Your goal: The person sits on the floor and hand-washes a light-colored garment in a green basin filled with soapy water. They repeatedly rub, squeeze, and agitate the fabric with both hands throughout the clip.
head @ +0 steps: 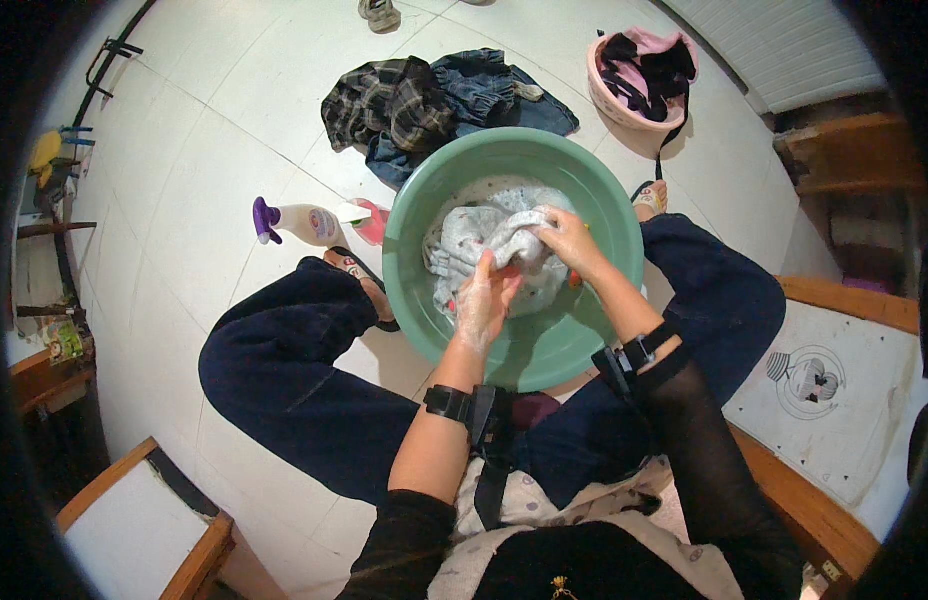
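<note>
A wet light grey garment (471, 232) lies bunched in soapy water inside a large green plastic basin (404, 277) on the floor between my feet. My left hand (488, 296) grips a fold of the cloth near the middle of the basin, its wrist streaked with suds. Pinched in my right hand (569, 238) is another raised fold, a little farther and to the right. Small red and orange spots show at the garment's edges, too little exposed to identify. Part of the cloth is hidden under both hands.
Beyond the basin lie a plaid garment (389, 105) and denim clothes (479, 86). A spray bottle with purple trigger (306, 223) and a pink bottle (372, 223) stand left. A pink basket (600, 101) holds clothes. Wood-edged furniture (816, 420) flanks me on the right.
</note>
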Demonstrator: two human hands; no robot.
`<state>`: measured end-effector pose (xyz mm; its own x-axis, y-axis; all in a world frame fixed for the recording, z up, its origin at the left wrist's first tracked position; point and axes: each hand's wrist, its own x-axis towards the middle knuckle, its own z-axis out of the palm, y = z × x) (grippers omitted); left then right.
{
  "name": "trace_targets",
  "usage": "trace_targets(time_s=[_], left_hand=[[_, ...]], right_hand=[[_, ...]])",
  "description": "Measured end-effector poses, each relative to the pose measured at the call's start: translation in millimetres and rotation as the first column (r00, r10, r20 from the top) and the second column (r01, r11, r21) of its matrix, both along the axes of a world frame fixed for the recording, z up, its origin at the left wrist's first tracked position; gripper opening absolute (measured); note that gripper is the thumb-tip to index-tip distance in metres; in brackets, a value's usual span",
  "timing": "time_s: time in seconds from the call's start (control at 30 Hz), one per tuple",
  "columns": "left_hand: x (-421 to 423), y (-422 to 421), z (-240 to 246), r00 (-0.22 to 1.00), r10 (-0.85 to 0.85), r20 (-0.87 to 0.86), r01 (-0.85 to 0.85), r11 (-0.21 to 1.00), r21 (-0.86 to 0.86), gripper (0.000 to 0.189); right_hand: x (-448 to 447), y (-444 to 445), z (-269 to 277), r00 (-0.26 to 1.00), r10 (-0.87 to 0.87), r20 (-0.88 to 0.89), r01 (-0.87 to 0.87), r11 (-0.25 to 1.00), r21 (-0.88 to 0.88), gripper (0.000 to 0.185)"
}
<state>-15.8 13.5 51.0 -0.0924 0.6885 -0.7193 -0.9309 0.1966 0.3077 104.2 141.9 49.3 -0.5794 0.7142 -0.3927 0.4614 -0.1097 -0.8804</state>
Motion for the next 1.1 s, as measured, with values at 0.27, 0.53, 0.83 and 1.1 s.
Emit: trace_targets(time_s=[0.27,0.53,0.83,1.1], left_hand=[[-25,-1,-51,0.978,0.023,0.208,-0.044,0.995,0.095,0.043],[2,-10,-30,0.978,0.087,-0.189,-0.100,0.993,-0.063,0.041],[2,-15,-38,0.979,0.157,0.129,-0.147,0.986,-0.085,0.040],[-3,-30,-55,0.976,0.141,-0.165,-0.098,0.965,0.243,0.039]], right_hand=[[-55,-113,43,0.942,0.333,0.032,-0.255,0.655,0.711,0.016],[-70,-51,22,0.919,-0.087,0.384,-0.125,0.861,0.493,0.039],[-69,-74,7,0.906,-0.017,0.423,-0.253,0.780,0.573,0.024],[-63,-93,24,0.981,0.039,0.192,-0.156,0.751,0.642,0.025]])
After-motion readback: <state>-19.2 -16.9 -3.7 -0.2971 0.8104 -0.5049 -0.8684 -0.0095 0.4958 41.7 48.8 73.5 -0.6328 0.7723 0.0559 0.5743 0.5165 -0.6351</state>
